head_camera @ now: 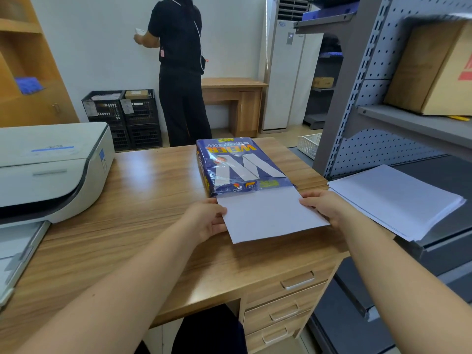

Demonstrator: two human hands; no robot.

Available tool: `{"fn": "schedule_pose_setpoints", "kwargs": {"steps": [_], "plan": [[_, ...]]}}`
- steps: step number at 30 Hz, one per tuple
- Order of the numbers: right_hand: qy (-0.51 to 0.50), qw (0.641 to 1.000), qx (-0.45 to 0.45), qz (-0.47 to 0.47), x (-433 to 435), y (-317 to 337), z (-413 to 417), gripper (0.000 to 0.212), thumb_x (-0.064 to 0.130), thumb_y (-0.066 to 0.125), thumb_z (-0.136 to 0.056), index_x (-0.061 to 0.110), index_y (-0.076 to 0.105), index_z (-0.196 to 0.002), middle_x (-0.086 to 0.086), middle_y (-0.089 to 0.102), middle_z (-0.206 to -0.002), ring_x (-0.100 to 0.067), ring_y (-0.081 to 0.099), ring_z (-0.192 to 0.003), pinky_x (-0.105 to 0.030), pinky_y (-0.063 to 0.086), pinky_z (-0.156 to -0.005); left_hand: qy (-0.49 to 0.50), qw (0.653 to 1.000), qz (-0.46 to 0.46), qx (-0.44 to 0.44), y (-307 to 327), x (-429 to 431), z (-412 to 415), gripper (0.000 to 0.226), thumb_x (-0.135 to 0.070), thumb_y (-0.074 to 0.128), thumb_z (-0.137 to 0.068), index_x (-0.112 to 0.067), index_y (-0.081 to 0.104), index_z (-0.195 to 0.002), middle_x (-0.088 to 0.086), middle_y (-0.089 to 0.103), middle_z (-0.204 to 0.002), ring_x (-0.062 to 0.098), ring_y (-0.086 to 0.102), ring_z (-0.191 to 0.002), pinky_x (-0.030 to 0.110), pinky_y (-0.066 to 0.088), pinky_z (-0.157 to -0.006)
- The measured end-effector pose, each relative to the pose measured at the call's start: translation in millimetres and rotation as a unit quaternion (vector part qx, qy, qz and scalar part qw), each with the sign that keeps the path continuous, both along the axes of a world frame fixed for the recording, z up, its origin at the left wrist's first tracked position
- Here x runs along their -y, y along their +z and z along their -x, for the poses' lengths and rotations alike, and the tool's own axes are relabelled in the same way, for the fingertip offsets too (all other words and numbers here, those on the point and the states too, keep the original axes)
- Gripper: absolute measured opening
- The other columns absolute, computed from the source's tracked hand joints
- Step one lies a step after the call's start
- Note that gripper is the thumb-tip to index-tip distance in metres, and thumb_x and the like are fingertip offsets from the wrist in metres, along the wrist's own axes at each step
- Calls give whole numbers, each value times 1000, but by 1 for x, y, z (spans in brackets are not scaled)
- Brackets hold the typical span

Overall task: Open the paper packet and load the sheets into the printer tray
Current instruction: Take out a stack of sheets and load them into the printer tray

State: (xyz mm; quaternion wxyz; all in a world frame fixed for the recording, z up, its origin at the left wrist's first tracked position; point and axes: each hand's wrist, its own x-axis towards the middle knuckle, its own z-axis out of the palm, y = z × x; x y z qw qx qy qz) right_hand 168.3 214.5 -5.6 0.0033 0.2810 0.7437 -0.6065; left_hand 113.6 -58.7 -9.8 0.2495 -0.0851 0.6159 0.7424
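Observation:
A blue paper packet [237,164] with a large white W lies on the wooden desk [127,226], its near end open. A stack of white sheets [268,215] sticks out of that end toward me. My left hand [207,218] grips the sheets' left edge and my right hand [324,205] grips their right edge. A white printer [51,169] stands at the desk's left, with its paper tray [18,254] pulled out toward me at the lower left.
A second pile of loose white sheets [393,200] rests on a grey shelf at the right. A person in black [181,72] stands beyond the desk facing the wall. Black crates [122,116] sit on the floor behind. Desk drawers [288,297] are below right.

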Motion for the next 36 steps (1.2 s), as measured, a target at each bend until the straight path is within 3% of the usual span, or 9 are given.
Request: {"fn": "schedule_pose_setpoints", "kwargs": {"steps": [9, 13, 16, 21, 24, 27, 29, 33, 36], "plan": [[-5, 999, -15, 33, 1, 0, -7, 32, 10, 66, -88, 14, 61, -120, -11, 69, -101, -24, 69, -80, -32, 55, -59, 11, 1000, -13, -5, -4, 1, 2, 33, 5, 52, -92, -3, 54, -124, 15, 68, -102, 26, 68, -78, 28, 56, -46], [-7, 998, -20, 63, 2, 2, -18, 19, 10, 64, -90, 17, 63, -107, -7, 69, -90, -13, 67, -55, -20, 50, -41, 2, 1000, -16, -9, -5, 3, -4, 34, 8, 51, -92, -1, 53, -125, 15, 68, -100, 23, 67, -76, 27, 56, -45], [-7, 998, -14, 59, 3, 5, -28, 12, 14, 65, -90, 23, 65, -97, -4, 69, -87, -13, 62, -59, -19, 50, -41, 0, 1000, -9, -15, -6, 5, -8, 35, 7, 52, -92, 0, 52, -126, 14, 68, -99, 22, 68, -72, 30, 58, -47], [-6, 997, -27, 67, 4, 6, -46, 19, 13, 64, -89, 19, 65, -107, -5, 69, -91, -15, 64, -66, -22, 54, -47, -16, 1000, 3, -24, -8, 7, -18, 35, 5, 51, -93, -2, 51, -127, 10, 70, -94, 17, 71, -57, 39, 56, -73], [-15, 996, -35, 82, 7, 7, -57, 22, 11, 64, -89, 17, 64, -110, -7, 69, -93, -17, 65, -71, -25, 55, -53, -21, 999, -2, -26, -7, 8, -27, 36, 5, 49, -94, -1, 51, -129, 10, 69, -95, 18, 71, -63, 35, 58, -65], [-23, 995, -41, 92, 11, 9, -69, 20, 10, 63, -90, 16, 64, -108, -7, 68, -93, -16, 64, -69, -22, 54, -45, -29, 999, -29, -21, -1, 10, -41, 33, 7, 43, -95, 2, 52, -127, 12, 67, -92, 21, 66, -73, 31, 58, -47], [-25, 994, -46, 100, 13, 8, -75, 21, 10, 63, -90, 16, 65, -109, -7, 69, -94, -15, 65, -67, -21, 53, -43, -31, 999, -38, -17, 2, 12, -48, 34, 7, 42, -96, 2, 51, -128, 12, 67, -94, 21, 65, -76, 30, 58, -45], [-24, 991, -55, 122, 18, 8, -85, 19, 8, 61, -91, 14, 64, -109, -10, 68, -96, -14, 68, -58, -20, 51, -41, -23, 999, -32, -13, 6, 16, -57, 35, 5, 44, -96, -2, 52, -130, 12, 69, -96, 18, 70, -66, 28, 57, -44], [-25, 989, -66, 126, 22, 9, -92, 17, 7, 60, -91, 13, 64, -107, -10, 68, -96, -18, 66, -68, -22, 53, -43, -12, 999, -34, -14, 10, 17, -63, 34, 5, 44, -96, -2, 52, -129, 12, 69, -94, 16, 71, -56, 25, 54, -41]]}}
